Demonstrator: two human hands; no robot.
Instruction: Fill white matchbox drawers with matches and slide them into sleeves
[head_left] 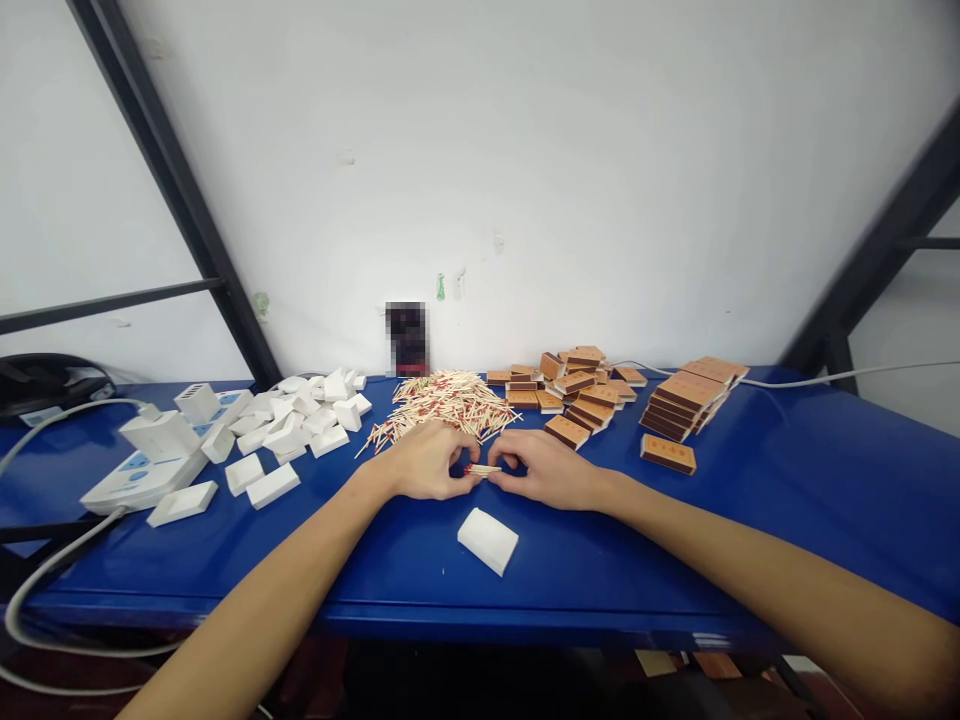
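Note:
Between my two hands is a small bundle of matches (pixel 484 470), its red heads toward the left. My left hand (pixel 431 460) is closed, thumb and fingers pinching the head end. The other end sits in the pinch of my right hand (pixel 546 468). Just nearer to me, a white matchbox tray (pixel 488 541) lies on the blue table (pixel 405 560); whether anything is inside cannot be seen. Right behind my hands spreads a large heap of loose matches (pixel 442 405), heads pointing in mixed directions.
Several white trays (pixel 289 430) are piled at the left, beside a white power strip (pixel 142 480) with plugs and cables. Brown matchboxes (pixel 585 385) lie heaped at the back right, with stacked matchboxes (pixel 686 395) and a single matchbox (pixel 667 453) farther right. A white wall stands behind.

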